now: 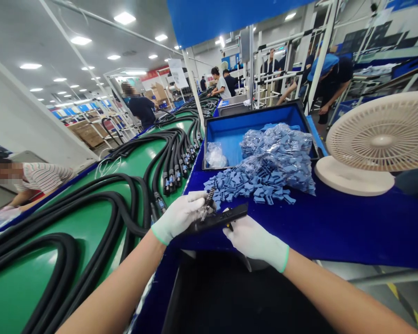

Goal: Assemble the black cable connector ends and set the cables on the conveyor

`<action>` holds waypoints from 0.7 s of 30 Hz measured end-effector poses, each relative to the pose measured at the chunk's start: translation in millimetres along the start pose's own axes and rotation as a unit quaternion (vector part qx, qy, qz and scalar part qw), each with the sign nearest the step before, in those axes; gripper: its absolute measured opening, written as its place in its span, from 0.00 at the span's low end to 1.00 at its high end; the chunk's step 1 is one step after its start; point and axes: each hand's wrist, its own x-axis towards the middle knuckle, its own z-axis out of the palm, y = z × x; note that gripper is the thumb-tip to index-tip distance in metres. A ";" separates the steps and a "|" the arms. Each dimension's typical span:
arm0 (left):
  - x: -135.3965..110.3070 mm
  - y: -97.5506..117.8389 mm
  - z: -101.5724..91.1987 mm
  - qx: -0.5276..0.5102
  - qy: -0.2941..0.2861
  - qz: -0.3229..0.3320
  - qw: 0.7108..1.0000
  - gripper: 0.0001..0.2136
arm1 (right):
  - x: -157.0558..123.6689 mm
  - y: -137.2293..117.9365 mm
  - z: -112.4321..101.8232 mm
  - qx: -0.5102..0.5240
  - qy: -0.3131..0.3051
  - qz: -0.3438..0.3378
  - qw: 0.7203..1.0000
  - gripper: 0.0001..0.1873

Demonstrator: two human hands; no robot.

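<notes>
Both hands wear white gloves over the near edge of a blue-covered table (334, 222). My left hand (179, 215) is closed around a black cable connector (209, 199) with a threaded metal end. My right hand (252, 239) grips the underside of a flat black part (219, 218) that lies between the two hands. Just beyond them is a heap of small blue plastic pieces (251, 185), some loose and some in clear bags.
A blue tray (230, 132) holds more bagged pieces. A beige fan (379, 139) stands at the right. Thick black cables (90, 218) run along a green conveyor at the left. Other people work at stations behind and at the far left.
</notes>
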 end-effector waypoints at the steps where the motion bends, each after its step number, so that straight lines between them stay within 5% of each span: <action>1: 4.7 -3.2 -1.5 -0.005 0.007 -0.006 1.000 0.26 | -0.2 0.1 -0.9 -0.006 -0.005 -0.003 1.000 0.12; 7: 5.7 17.6 12.3 0.194 0.033 -0.009 0.980 0.20 | -5.1 14.3 -1.7 0.027 -0.044 -0.042 0.998 0.12; 14: 1.8 41.3 26.5 0.464 0.072 0.058 0.881 0.14 | 17.0 18.5 21.1 0.077 0.005 0.080 0.994 0.13; 21: 10.1 24.5 19.6 0.395 0.085 0.037 0.914 0.19 | 18.2 20.6 21.6 0.032 0.022 0.120 0.992 0.10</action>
